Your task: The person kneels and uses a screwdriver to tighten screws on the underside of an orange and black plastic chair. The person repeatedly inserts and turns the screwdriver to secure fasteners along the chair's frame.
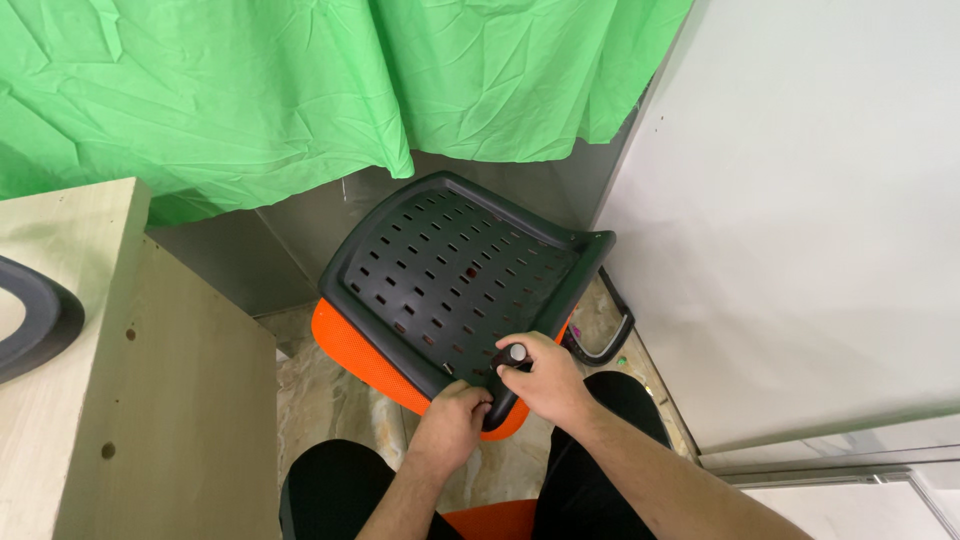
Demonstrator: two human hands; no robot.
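From the head camera we look down at a black perforated seat pan [450, 280] lying tilted on an orange cushion [345, 345] on the floor, between our knees and a green cloth [250, 90]. Our left hand [450, 420] grips the pan's near edge. Our right hand [545, 380] closes around a small dark tool [512, 354] pressed against that same edge. A wooden cabinet [150, 400] stands at left.

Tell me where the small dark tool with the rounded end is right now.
In the head view, low centre: the right hand grips the tool against the black slotted panel's near edge, beside the left hand.
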